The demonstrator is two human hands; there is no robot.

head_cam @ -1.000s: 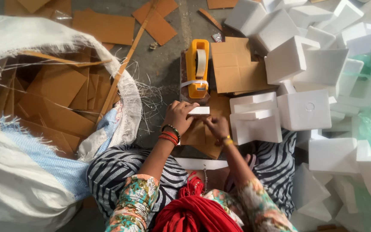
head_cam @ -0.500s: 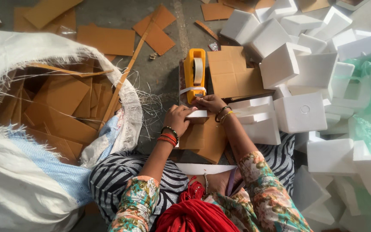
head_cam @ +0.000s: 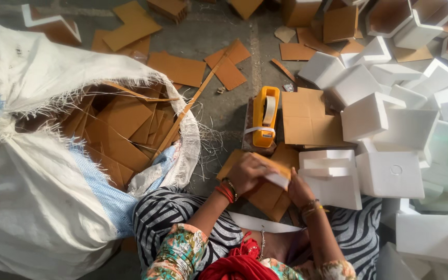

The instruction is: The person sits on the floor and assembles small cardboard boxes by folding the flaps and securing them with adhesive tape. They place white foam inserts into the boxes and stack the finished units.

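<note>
Since half a second ago both hands have drawn back from the yellow tape dispenser [head_cam: 265, 117] toward the lap. The left hand [head_cam: 248, 173] grasps the cardboard piece [head_cam: 263, 193] and a white strip [head_cam: 277, 180] against it; the right hand [head_cam: 300, 190], at its 3 o'clock, grips the piece's edge. White folded boxes [head_cam: 390, 173] lie at 3 o'clock, and the cardboard-filled sack [head_cam: 47, 207] at 9 o'clock.

I see a flat brown cardboard blank [head_cam: 265, 194], white-edged at its right side, lying tilted over the lap, gripped at ten and three o'clock, just below the yellow tape dispenser [head_cam: 265, 116].
</note>
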